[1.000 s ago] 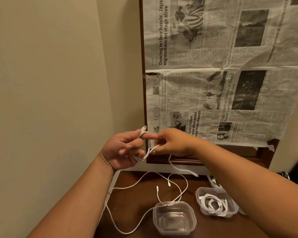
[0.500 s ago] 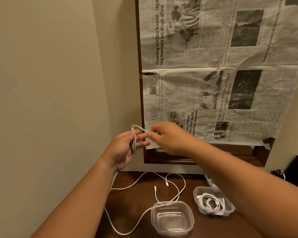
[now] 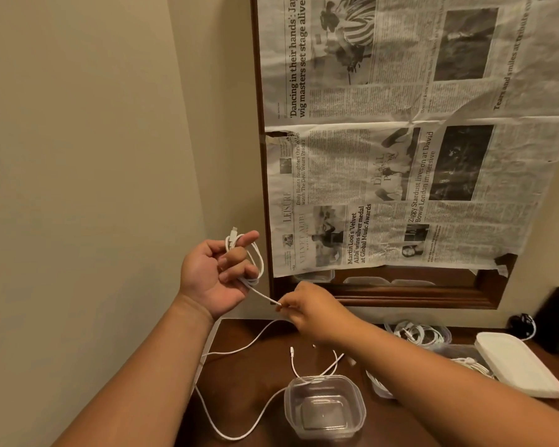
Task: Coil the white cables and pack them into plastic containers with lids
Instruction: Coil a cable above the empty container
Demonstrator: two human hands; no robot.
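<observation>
— Well, mid-wind at centre frame: gripping a small coil of white cable [image 3: 257, 258] with the left hand [image 3: 218, 275], with fingers curled through the loops, forefinger stretched out, plug end up top. Pinching the taut run just below and to the right with the right hand [image 3: 307, 306], fingertips closed on it.
— Seeing plenty of slack lower down, though?
— Plenty. Biggest worry first: dragging that long loose tail [image 3: 226, 351] across the desk [image 3: 259, 375] and hooking the empty container [image 3: 325, 408] at bottom centre, draped over its rim by the look of it. Could tip the tub or haul it along.
— And smaller than that?
— Losing loops off the left fingers through too hard a tug from the pinch; wrapped only loosely, so likely to spring open. Smaller again: snagging the free plug [image 3: 291, 350], lower centre, on a neighbouring strand.
— Now the tubs?
— Starting widest: flat white lid [image 3: 517, 366], resting near the right edge. Next, the empty container, holding nothing at all. Then a clear tub [image 3: 455, 350] half hidden under the right forearm, showing some white cable inside. Last, further back at right, a smaller tub [image 3: 420, 333] packed with coiled white cables, no lid on.
</observation>
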